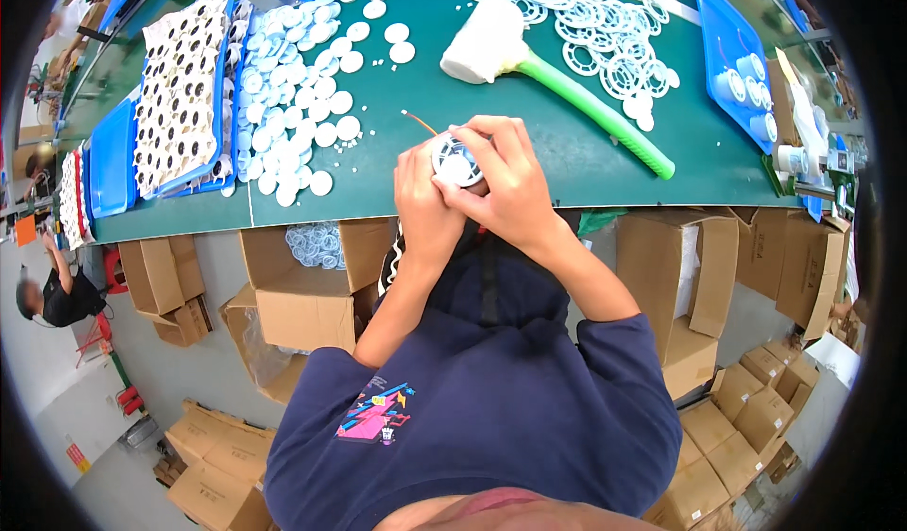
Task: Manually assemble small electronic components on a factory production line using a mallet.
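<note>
Just over the table's near edge, my left hand (422, 196) and my right hand (513, 174) are both closed round a small round part (457, 166). Its face is white in the middle, with a spoked ring about it. A thin brown wire (420, 123) with a tiny white plug sticks out past my left fingers. Beyond my right hand lies a mallet (487, 44) with a white head and a green handle (605, 120). White discs (302, 125) are heaped to the left, and pale spoked rings (614, 35) lie piled at the far right.
A blue tray (227, 87) of white fabric-like pieces with black centres (184, 87) stands at the left. At the right, another blue tray (715, 35) carries white cylinders (732, 85). Open cardboard boxes (307, 314) sit below the table. Another person (71, 295) is at far left.
</note>
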A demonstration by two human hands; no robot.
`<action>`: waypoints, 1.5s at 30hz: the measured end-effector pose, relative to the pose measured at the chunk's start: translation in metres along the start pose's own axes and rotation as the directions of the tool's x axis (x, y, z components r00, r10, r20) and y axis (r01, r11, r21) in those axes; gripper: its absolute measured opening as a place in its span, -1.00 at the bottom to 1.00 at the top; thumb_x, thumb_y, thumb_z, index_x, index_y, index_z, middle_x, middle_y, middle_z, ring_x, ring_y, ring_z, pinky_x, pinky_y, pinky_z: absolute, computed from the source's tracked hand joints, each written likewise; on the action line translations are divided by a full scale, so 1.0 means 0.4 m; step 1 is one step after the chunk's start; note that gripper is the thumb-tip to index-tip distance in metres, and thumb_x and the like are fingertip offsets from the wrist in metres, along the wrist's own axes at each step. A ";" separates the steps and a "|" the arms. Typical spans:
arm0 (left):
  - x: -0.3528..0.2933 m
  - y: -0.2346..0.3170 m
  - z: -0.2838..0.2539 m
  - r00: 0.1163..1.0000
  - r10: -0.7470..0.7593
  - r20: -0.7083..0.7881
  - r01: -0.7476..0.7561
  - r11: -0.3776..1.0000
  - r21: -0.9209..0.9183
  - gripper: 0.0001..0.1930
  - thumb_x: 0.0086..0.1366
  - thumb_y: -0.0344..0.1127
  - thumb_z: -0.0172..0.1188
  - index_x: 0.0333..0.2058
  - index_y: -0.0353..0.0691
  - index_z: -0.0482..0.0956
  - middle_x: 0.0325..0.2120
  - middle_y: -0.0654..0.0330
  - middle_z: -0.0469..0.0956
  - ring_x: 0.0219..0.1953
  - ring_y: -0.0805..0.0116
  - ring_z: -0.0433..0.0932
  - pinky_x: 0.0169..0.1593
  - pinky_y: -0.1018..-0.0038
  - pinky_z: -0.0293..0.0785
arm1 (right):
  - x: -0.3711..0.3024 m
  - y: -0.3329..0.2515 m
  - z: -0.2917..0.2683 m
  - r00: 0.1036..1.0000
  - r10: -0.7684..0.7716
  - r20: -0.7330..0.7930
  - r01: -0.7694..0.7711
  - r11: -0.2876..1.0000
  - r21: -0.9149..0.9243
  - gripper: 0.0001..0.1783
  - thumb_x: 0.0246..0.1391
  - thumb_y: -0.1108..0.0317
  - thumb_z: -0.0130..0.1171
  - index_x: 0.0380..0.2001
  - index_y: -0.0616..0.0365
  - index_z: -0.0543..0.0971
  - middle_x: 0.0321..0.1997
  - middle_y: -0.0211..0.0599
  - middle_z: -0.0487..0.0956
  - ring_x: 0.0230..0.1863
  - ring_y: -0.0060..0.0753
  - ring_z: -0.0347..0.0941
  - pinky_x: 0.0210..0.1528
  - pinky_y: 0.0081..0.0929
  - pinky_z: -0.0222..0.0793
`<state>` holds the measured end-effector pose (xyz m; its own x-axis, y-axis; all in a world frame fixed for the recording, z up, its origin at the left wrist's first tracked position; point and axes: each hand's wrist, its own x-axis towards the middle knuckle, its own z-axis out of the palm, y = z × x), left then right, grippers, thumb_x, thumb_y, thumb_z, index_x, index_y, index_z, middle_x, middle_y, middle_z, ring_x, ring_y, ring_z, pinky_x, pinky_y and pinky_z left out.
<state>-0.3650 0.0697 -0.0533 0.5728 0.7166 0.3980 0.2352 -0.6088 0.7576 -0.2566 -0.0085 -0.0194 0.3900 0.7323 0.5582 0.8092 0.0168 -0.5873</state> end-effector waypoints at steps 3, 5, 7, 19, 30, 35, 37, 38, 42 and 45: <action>-0.004 0.000 0.006 0.999 -0.036 0.005 0.037 0.999 -0.006 -0.38 -0.03 -0.25 0.57 0.02 -0.29 0.56 -0.10 0.03 0.62 -0.04 -0.02 0.56 0.02 0.19 0.44 | -0.013 -0.001 0.007 0.999 0.042 -0.029 -0.041 0.999 0.003 -0.38 -0.16 0.31 0.51 0.00 0.37 0.59 -0.01 -0.08 0.49 -0.02 0.01 0.44 -0.01 -0.17 0.49; -0.003 -0.005 0.005 1.000 -0.020 0.001 0.020 1.000 -0.005 -0.37 -0.03 -0.26 0.57 0.03 -0.29 0.55 -0.09 0.03 0.62 -0.03 -0.01 0.56 0.03 0.19 0.44 | -0.015 -0.014 0.006 0.998 0.053 -0.039 -0.053 0.999 -0.002 -0.38 -0.16 0.31 0.52 0.01 0.36 0.59 0.00 -0.08 0.49 -0.01 0.01 0.44 0.00 -0.17 0.49; -0.003 -0.009 0.002 1.000 -0.002 -0.003 0.002 1.000 -0.006 -0.35 -0.04 -0.26 0.58 0.04 -0.29 0.55 -0.08 0.02 0.62 -0.02 -0.01 0.56 0.03 0.18 0.44 | -0.019 -0.019 0.006 0.997 0.063 -0.049 -0.064 0.998 -0.009 -0.38 -0.16 0.32 0.52 0.01 0.35 0.60 0.00 -0.09 0.49 0.00 0.01 0.43 0.01 -0.17 0.48; 0.014 0.005 -0.034 0.992 -0.031 0.125 0.041 0.996 -0.079 -0.36 0.00 -0.28 0.56 0.09 -0.24 0.56 -0.02 0.04 0.62 0.03 0.00 0.55 0.08 0.19 0.41 | -0.015 -0.017 0.010 0.997 0.048 -0.061 -0.047 0.999 0.022 -0.39 -0.14 0.34 0.52 0.02 0.32 0.61 0.04 -0.09 0.50 0.02 0.03 0.43 0.04 -0.15 0.46; 0.010 -0.002 -0.028 0.996 -0.008 0.094 0.014 0.998 -0.067 -0.37 0.00 -0.27 0.58 0.07 -0.25 0.57 -0.05 0.05 0.63 0.01 0.00 0.57 0.08 0.19 0.44 | -0.026 -0.018 0.027 0.976 0.193 -0.105 -0.177 0.973 0.145 -0.40 -0.14 0.36 0.54 0.02 0.32 0.62 0.03 -0.08 0.51 0.00 -0.01 0.46 0.03 -0.19 0.47; 0.010 -0.007 -0.026 0.997 0.011 0.081 -0.004 0.996 -0.091 -0.37 0.00 -0.26 0.57 0.07 -0.25 0.57 -0.05 0.05 0.63 0.02 0.00 0.56 0.07 0.19 0.44 | -0.023 -0.034 0.018 0.991 0.109 -0.076 -0.109 0.994 0.005 -0.40 -0.14 0.35 0.53 0.02 0.33 0.62 0.02 -0.07 0.51 -0.01 0.01 0.47 0.01 -0.18 0.49; 0.011 -0.005 -0.027 0.997 0.015 0.082 -0.008 0.996 -0.087 -0.38 0.00 -0.26 0.57 0.07 -0.25 0.57 -0.05 0.06 0.63 0.02 0.00 0.56 0.07 0.20 0.44 | -0.022 -0.029 0.018 0.990 0.114 -0.078 -0.113 0.994 0.013 -0.40 -0.14 0.36 0.53 0.02 0.33 0.62 0.02 -0.07 0.51 -0.01 0.02 0.47 0.01 -0.18 0.49; 0.010 -0.005 -0.027 0.996 0.020 0.084 -0.012 0.996 -0.083 -0.38 0.00 -0.26 0.57 0.07 -0.24 0.57 -0.05 0.06 0.63 0.02 0.00 0.56 0.07 0.20 0.44 | -0.022 -0.027 0.018 0.990 0.119 -0.080 -0.117 0.993 0.020 -0.40 -0.14 0.36 0.52 0.02 0.33 0.62 0.02 -0.06 0.51 0.00 0.02 0.47 0.01 -0.17 0.50; 0.009 -0.003 -0.026 0.996 0.012 0.084 -0.005 0.997 -0.081 -0.37 0.02 -0.24 0.57 0.07 -0.25 0.57 -0.05 0.06 0.63 0.02 0.00 0.57 0.07 0.20 0.44 | -0.022 -0.029 0.018 0.990 0.122 -0.069 -0.121 0.992 0.016 -0.41 -0.13 0.36 0.51 0.03 0.33 0.61 0.02 -0.06 0.52 0.00 0.02 0.48 0.01 -0.17 0.50; 0.005 -0.004 -0.023 0.997 0.044 0.056 -0.041 0.998 -0.056 -0.36 0.03 -0.21 0.57 0.08 -0.28 0.56 -0.04 0.04 0.63 0.02 -0.01 0.57 0.07 0.18 0.45 | -0.022 -0.028 0.014 0.993 0.101 -0.063 -0.101 0.995 0.005 -0.40 -0.12 0.35 0.51 0.04 0.33 0.61 0.03 -0.06 0.52 0.01 0.01 0.48 0.02 -0.17 0.49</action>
<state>-0.3713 0.0752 -0.0490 0.6260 0.6686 0.4013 0.1669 -0.6176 0.7685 -0.2715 -0.0112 -0.0211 0.4965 0.6861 0.5317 0.7637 -0.0541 -0.6433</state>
